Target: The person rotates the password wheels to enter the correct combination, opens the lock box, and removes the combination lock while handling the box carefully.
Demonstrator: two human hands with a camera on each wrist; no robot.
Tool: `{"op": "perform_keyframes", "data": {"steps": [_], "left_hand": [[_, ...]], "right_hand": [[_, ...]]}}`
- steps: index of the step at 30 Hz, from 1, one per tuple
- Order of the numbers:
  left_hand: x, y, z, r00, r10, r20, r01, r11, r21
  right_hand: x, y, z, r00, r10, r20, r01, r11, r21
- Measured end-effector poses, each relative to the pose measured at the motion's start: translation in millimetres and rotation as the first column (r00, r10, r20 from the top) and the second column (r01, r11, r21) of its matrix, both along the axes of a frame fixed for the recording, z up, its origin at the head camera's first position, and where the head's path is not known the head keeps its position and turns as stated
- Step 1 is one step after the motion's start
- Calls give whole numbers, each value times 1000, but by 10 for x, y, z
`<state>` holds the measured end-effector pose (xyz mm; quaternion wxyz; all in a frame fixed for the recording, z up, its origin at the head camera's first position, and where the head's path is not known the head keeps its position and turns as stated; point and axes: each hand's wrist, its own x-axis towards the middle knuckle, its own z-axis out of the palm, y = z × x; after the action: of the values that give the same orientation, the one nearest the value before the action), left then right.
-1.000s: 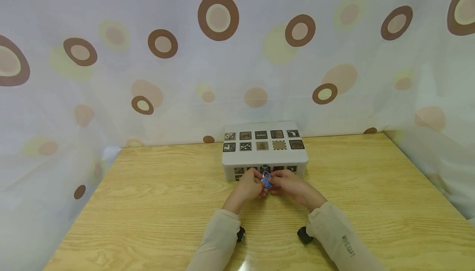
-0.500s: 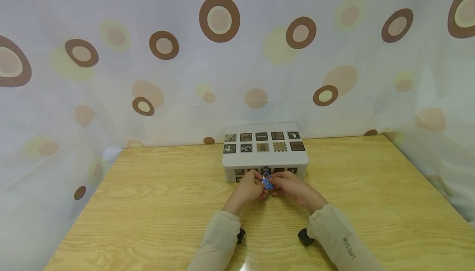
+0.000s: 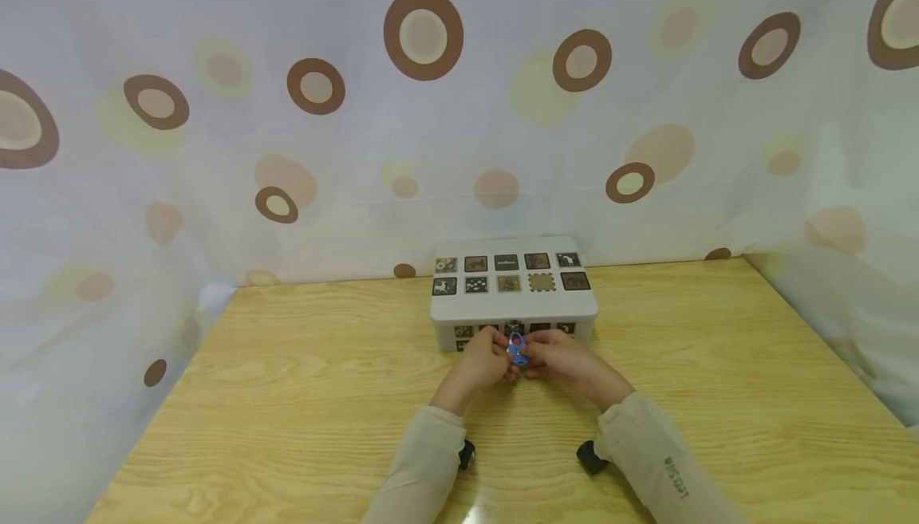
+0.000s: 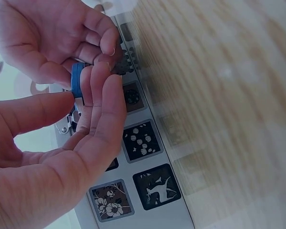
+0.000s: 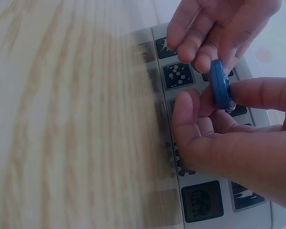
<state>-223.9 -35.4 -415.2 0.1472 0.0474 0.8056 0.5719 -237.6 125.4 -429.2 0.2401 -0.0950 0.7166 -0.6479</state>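
Note:
A small blue padlock (image 3: 517, 351) is held between both hands, just in front of the latch (image 3: 513, 327) of a white box (image 3: 513, 306). My left hand (image 3: 483, 360) pinches it from the left with thumb and fingers. From the other side my right hand (image 3: 569, 359) pinches it too. The blue body of the padlock (image 4: 77, 80) appears edge-on in the left wrist view, and the padlock (image 5: 220, 86) sits between the fingertips in the right wrist view. Whether the shackle is locked cannot be made out.
Dark picture squares cover the box's lid and front. The box stands at the back of a wooden table (image 3: 323, 380), near a spotted curtain (image 3: 345, 157). A black wrist strap (image 3: 591, 456) shows beside the right sleeve.
Both hands stay in front of the box with the padlock between them. The padlock tilts slightly; little else has changed.

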Motion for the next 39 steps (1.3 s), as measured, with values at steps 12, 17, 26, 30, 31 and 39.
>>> {"op": "perform_keyframes", "data": {"steps": [12,17,26,30,31,39], "left_hand": [[2,2,-6,1000,2,-3,-2,1000,-5],[7,1,-11,1000,1,-2,-1,1000,-1],[8,9,6,1000,11,3,-11,1000,7],[1,6,-1,1000,6,-1,-6,1000,4],[0,4,-3,1000,5,-2,-5,1000,2],[-2,-1,-20,1000,7,-5,-7,1000,17]], "right_hand": [[-2,-9,-6,1000,20,-7,-20,1000,10],[6,-6,-7,1000,1,9,-1,1000,13],[-8,-7,-3,999,-23,35,23,1000,-1],[5,-11,14,999,-7,35,7,1000,-2],[6,-11,15,999,-7,33,7,1000,-3],[1,-8,-5,1000,-7,24,7,1000,-7]]}}
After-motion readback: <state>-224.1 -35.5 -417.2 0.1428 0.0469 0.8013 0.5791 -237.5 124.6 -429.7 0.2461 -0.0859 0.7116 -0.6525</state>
